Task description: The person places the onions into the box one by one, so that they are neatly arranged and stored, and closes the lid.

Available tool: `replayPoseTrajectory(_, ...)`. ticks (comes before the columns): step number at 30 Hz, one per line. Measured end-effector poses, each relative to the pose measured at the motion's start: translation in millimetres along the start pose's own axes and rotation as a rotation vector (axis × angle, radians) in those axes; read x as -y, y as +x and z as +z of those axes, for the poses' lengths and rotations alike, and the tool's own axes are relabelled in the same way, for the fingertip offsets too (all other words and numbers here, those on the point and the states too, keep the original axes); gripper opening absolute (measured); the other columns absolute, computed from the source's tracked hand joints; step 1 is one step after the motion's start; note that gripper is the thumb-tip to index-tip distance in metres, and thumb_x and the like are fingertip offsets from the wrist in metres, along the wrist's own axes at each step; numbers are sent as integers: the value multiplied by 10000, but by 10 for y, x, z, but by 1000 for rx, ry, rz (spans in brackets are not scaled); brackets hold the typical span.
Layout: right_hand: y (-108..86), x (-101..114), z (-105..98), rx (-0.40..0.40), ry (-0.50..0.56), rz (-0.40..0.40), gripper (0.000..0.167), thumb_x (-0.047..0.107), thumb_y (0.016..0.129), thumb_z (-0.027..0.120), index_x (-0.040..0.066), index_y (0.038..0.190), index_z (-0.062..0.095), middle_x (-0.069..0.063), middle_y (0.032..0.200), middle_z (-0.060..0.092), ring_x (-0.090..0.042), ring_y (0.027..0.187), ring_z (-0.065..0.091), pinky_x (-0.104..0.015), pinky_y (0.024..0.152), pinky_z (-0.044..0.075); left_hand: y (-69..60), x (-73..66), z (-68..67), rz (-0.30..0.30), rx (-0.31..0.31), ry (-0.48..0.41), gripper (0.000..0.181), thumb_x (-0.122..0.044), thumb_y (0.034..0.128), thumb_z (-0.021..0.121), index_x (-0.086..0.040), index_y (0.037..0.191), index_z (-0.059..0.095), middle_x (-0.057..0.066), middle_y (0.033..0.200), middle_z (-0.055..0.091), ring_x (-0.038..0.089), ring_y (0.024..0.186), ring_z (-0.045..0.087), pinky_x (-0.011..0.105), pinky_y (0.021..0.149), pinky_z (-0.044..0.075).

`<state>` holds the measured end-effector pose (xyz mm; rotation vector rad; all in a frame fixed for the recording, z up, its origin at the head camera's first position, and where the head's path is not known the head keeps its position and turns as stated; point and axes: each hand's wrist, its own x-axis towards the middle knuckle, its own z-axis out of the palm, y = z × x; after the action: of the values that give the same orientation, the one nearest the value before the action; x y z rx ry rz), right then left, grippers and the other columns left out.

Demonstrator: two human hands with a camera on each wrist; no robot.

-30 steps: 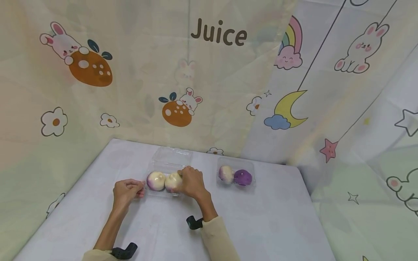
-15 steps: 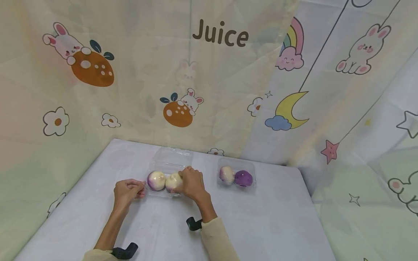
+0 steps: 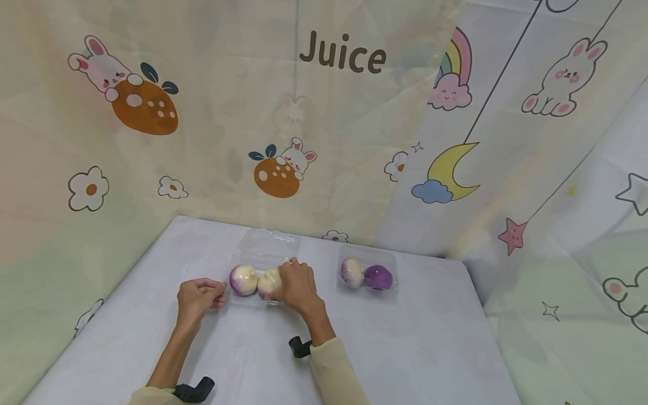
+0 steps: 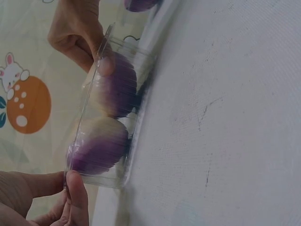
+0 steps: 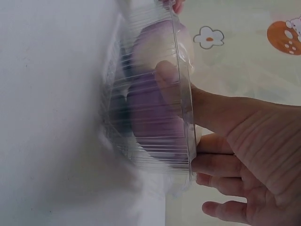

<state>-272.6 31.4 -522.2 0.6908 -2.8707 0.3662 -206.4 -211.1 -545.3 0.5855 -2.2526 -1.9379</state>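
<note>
A clear plastic clamshell box (image 3: pixel 253 302) stands on the white table with its lid (image 3: pixel 268 243) folded back. Inside, side by side, are two round cream-and-purple turnips, the left one (image 3: pixel 244 280) and the right one (image 3: pixel 269 283). My left hand (image 3: pixel 198 298) pinches the box's left rim between thumb and fingertips. Over the right end of the box, my right hand (image 3: pixel 298 284) grips the right turnip. In the right wrist view its thumb (image 5: pixel 168 77) lies inside the clear wall against that turnip; the fingers' far contact is partly hidden.
To the right, a second clear box (image 3: pixel 367 252) holds a cream-and-purple turnip (image 3: pixel 351 272) and a deep purple round piece (image 3: pixel 378 277). A printed cloth curtain (image 3: pixel 212 112) hangs behind the table (image 3: pixel 415 337).
Both hands keep their hold, with no clear movement of the box or turnips. The head view has shifted very slightly.
</note>
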Motion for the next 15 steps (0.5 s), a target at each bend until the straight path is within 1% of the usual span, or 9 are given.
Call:
replayPoseTrajectory(6,15,-20,-10,29,12,15,582,655,665,997,171,754,686,-10,814,647,-169,630,504,-295,512,344,-3,-7,1,-2,0,6,226,-50,995,779,162,1043,716,57,706,792,75,570,715,231,572,677)
replayPoseTrajectory(10,18,-30,-4,15,26,4,592,663,656,997,181,711,656,7,772,621,-153,610,493,-283,494,327,-10,-4,-4,3,0,-1,233,-48,990,785,167,1048,718,49,701,791,72,566,716,234,573,678)
replayPoseTrajectory(15,4,-40,-17,5,43,0,577,664,661,991,187,707,670,25,758,610,-133,610,493,-265,498,318,-20,-12,3,12,-4,-5,227,-49,989,787,163,1035,720,59,707,793,73,568,718,243,578,683)
